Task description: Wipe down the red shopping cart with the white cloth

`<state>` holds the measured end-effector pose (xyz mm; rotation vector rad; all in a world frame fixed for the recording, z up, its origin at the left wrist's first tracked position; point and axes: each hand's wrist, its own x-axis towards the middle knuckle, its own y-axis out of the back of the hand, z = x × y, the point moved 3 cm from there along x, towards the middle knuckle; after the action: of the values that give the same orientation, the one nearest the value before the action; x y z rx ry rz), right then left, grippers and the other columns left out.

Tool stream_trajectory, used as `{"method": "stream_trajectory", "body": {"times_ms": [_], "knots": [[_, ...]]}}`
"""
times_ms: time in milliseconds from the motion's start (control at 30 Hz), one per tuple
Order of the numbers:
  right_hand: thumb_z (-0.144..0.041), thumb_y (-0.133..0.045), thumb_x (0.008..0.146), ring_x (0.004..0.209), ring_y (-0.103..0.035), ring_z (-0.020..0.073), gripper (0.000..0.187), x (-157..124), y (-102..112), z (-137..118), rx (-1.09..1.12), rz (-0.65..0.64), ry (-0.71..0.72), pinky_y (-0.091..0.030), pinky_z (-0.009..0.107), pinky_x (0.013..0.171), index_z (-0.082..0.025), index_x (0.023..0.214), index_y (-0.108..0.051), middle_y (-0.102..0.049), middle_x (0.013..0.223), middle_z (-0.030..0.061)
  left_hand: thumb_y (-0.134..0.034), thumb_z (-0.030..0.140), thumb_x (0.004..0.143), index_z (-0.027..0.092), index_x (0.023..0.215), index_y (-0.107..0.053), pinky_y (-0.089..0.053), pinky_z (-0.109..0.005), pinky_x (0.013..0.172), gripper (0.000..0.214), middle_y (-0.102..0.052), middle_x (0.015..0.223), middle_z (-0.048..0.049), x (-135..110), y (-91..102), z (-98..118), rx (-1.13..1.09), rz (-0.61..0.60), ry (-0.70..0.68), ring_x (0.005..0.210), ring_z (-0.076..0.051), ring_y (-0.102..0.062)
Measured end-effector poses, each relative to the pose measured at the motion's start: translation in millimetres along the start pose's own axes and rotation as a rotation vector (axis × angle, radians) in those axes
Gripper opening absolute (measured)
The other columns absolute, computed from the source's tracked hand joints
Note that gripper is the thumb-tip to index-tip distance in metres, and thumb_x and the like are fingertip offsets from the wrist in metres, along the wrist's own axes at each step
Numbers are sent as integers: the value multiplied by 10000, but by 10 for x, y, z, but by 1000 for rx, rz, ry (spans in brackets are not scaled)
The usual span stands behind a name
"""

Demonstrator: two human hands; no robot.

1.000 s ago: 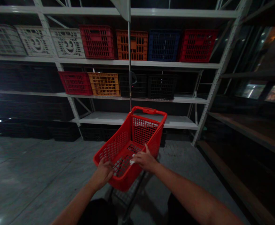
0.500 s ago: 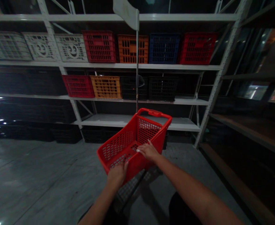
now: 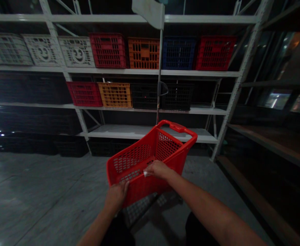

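While L hand (image 3: 116,196) grips, plas. cart (image 3: 150,188) shows latticework.

The cart (image 3: 148,186) is red and lattice-patterned.

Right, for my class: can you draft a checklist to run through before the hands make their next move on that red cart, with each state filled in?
1. Left hand on the red cart: ok, it is at the rim's near-left corner.
2. White wad in the right hand: ok, it shows under the fingers at the near rim.
3. A hand on the handle: not ok, neither hand is there.
4. Flag pole standing: ok, nearly upright near the handle end.
5. Wheels secured: cannot tell, too dark and mostly hidden.
6. Bright lighting: not ok, the scene is dim.
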<state>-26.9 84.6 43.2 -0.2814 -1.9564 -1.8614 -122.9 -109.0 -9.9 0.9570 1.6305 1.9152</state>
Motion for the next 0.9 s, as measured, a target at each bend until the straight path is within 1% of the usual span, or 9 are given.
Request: {"method": "stream_trajectory", "body": {"times_ms": [67,200,267,333,433,600,767,833,900], "knots": [[-331,-524,854,729,-624,132,177,110,-132,-262,-9,-86,78,-446,213,651,-262,866,-686,-709,846,-45,-125,409,908,176,942,-605,-449,-291,715,535,-697,863,-108,-1,0,-47,3,-2,-8,812,-203,-647],[-312,-440,897,866,-623,149,216,329,-367,-697,-14,-123,121,-456,262,756,-264,997,-625,-685,1004,-18,-167,389,906,171,954,-597,-449,-288,725,485,-701,857,-101,30,18,-140,17,-42,-36,802,-198,-648],[-261,-432,897,905,-618,155,217,340,-389,-738,-35,-121,93,-409,335,895,-251,1024,-607,-684,1011,-3,-167,392,905,166,922,-597,-451,-295,742,486,-700,848,-102,52,42,-196,19,-55,-52,812,-202,-647],[-220,-431,889,900,-622,163,219,246,-321,-634,-75,-130,49,-276,446,1020,-242,1020,-606,-692,986,7,-159,401,904,169,892,-594,-451,-294,763,493,-699,863,-98,70,64,-257,7,-58,-72,830,-201,-645],[-197,-444,878,867,-630,165,210,-63,-46,-308,-137,-123,-13,-82,528,1069,-243,986,-618,-702,941,9,-144,404,902,175,900,-588,-449,-292,792,500,-697,869,-91,86,73,-357,-11,-51,-98,844,-193,-642],[-181,-443,890,907,-620,169,236,-753,763,327,-252,-24,-87,37,550,1057,-267,1017,-623,-698,960,11,-125,444,889,180,878,-582,-457,-310,797,528,-694,842,-88,107,22,-546,-74,-58,-146,815,-199,-642],[-245,-452,900,1017,-582,189,269,-1340,1582,918,-334,65,-127,65,592,1031,-340,1115,-582,-672,1058,-8,-161,491,868,222,831,-593,-451,-291,822,510,-702,855,-50,157,32,-734,-169,-53,-193,833,-182,-640],[-244,-438,903,1009,-589,201,259,-1517,1755,1107,-374,155,-237,49,611,1023,-335,1074,-610,-680,1034,-3,-172,504,861,218,820,-610,-456,-293,801,525,-705,840,-54,189,79,-746,-173,-75,-155,826,-191,-646],[-245,-415,909,1047,-574,223,263,-1640,1771,1201,-389,299,-362,-22,615,1028,-299,1062,-623,-674,1053,23,-170,516,855,188,804,-630,-458,-316,782,567,-704,817,-86,234,163,-655,-131,-87,-87,823,-222,-650]]}}
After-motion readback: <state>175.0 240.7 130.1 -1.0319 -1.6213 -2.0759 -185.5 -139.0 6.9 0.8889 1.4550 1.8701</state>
